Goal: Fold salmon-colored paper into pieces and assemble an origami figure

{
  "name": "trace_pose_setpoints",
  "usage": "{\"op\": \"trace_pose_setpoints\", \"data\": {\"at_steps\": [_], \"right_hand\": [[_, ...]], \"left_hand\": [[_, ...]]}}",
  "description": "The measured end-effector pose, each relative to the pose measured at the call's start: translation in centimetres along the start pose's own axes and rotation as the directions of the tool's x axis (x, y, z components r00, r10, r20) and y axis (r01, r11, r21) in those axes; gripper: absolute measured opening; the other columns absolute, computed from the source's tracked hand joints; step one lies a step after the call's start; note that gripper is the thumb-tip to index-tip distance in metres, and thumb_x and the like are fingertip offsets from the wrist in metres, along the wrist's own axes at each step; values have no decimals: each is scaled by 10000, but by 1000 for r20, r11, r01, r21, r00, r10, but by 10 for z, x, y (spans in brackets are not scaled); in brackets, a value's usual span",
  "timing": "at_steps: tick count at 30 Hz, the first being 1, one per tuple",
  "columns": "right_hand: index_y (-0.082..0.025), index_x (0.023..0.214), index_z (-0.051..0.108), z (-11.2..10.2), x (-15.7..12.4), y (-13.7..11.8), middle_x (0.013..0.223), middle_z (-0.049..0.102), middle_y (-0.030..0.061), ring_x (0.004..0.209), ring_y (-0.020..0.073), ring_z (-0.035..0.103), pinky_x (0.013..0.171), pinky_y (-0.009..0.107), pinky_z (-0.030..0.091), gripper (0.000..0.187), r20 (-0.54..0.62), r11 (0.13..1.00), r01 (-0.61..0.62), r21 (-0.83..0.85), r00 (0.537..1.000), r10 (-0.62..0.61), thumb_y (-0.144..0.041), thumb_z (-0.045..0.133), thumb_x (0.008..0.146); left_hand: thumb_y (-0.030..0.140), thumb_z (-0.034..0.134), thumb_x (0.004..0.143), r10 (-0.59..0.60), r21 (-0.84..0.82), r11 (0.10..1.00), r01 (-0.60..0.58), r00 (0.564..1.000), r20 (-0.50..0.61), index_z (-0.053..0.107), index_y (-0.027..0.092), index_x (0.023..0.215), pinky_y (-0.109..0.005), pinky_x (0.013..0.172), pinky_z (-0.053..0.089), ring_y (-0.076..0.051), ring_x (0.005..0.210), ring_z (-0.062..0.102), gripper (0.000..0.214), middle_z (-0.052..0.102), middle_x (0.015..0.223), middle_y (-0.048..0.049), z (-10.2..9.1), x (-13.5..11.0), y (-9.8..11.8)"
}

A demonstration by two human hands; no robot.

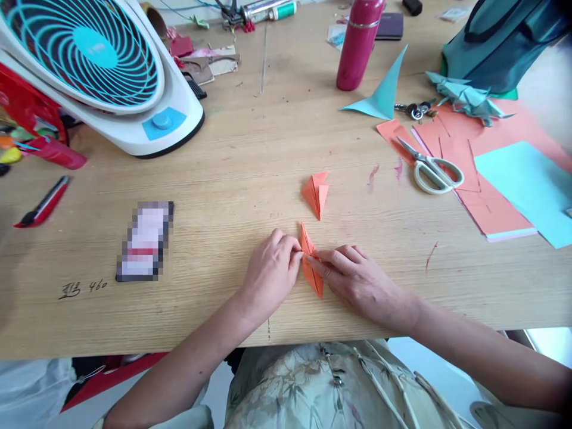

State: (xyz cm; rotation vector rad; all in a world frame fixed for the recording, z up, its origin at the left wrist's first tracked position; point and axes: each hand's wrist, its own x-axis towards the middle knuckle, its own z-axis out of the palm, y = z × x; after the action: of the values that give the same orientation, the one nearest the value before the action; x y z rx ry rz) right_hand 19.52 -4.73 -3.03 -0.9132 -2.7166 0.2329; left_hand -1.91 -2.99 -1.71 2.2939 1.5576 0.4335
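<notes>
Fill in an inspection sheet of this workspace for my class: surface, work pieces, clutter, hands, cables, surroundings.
Surface: wooden table with red marks and handwriting.
Job's things: folded orange paper near the front edge; second orange piece just beyond.
Clutter: scissors partly on orange sheets, phone at left, magenta bottle at back.
Hands: left hand and right hand hold the folded orange paper by fingertips.
Cables: thin strands behind the fan, too small to identify.
Surroundings: teal bag at far right.

The left hand (273,269) and right hand (360,283) hold 1 narrow folded orange paper (313,277); 1 folded orange piece (317,194) lies beyond.
</notes>
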Motion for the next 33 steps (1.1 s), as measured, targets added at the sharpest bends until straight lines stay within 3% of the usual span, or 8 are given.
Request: {"op": "trace_pose_setpoints", "data": {"at_steps": [5, 11, 15, 23, 25, 28, 31, 33], "right_hand": [[-72, 1418, 532, -2, -5, -1, 1282, 631, 181, 1002, 271, 554, 838, 429, 502, 407, 3, 1000, 12, 0, 1000, -12, -138, 415, 1033], [-57, 1329, 591, 1, -19, 0, 1344, 625, 185, 1098, 282, 582, 851, 429, 544, 363, -99, 999, 42, 14, 994, -40, -92, 411, 1016], [-78, 1280, 630, 8, -29, 2, 1400, 604, 176, 1157, 272, 599, 893, 427, 552, 334, -122, 999, 27, 47, 992, -21, -83, 433, 1010], [-97, 1262, 613, -2, -31, 1, 1380, 611, 206, 1200, 284, 607, 932, 467, 556, 308, -167, 973, -41, 229, 983, 81, -116, 428, 1017], [-134, 1221, 605, -10, -28, 3, 1325, 629, 183, 1124, 244, 642, 920, 427, 562, 268, -191, 901, -153, 407, 950, 248, -125, 440, 1010], [-183, 1089, 617, -19, -18, 8, 1070, 695, 96, 868, 180, 670, 758, 334, 570, 155, -95, 665, -304, 683, 865, 493, -198, 491, 1001], [-186, 973, 631, -19, -4, 13, 881, 699, 46, 773, 169, 652, 680, 297, 538, 146, 50, 422, -320, 848, 842, 538, -302, 543, 986], [-180, 915, 623, -17, 5, 15, 831, 689, 39, 746, 166, 637, 660, 289, 518, 180, 76, 338, -309, 889, 827, 557, -348, 575, 961]], "left_hand": [[175, 665, 906, -110, 28, 994, 109, 994, 20, 599, 181, 892, -340, 740, 553, -208, 845, 679, 68, 648, 959, -56, 3, 0, 12], [160, 668, 885, -146, 39, 988, 147, 989, -14, 586, 201, 838, -302, 641, 518, -190, 751, 680, 103, 686, 878, -39, 6, 3, 29], [148, 628, 889, -235, -175, 953, 248, 968, 91, 589, 213, 841, -287, 647, 507, -181, 732, 685, 89, 714, 819, -16, 6, 9, 37], [251, 707, 819, -285, -564, 731, 385, 923, 260, 669, 173, 1039, -229, 573, 418, -121, 602, 590, 236, 639, 670, 46, 3, 23, 24], [273, 734, 805, -286, -659, 648, 382, 924, 255, 626, 157, 1160, -220, 588, 418, -107, 600, 568, 388, 607, 666, 64, 1, 25, 21], [327, 782, 776, -271, -795, 476, 377, 922, 275, 601, 150, 1225, -228, 646, 457, -110, 642, 598, 516, 634, 712, 49, 0, 26, 21], [345, 811, 744, -234, -852, 363, 378, 922, 309, 683, 142, 1055, -250, 733, 495, -126, 725, 643, 393, 708, 810, -11, 2, 26, 24], [348, 816, 733, -211, -865, 340, 368, 927, 311, 708, 144, 936, -258, 754, 499, -130, 745, 643, 307, 719, 830, -23, 3, 27, 24]]}}
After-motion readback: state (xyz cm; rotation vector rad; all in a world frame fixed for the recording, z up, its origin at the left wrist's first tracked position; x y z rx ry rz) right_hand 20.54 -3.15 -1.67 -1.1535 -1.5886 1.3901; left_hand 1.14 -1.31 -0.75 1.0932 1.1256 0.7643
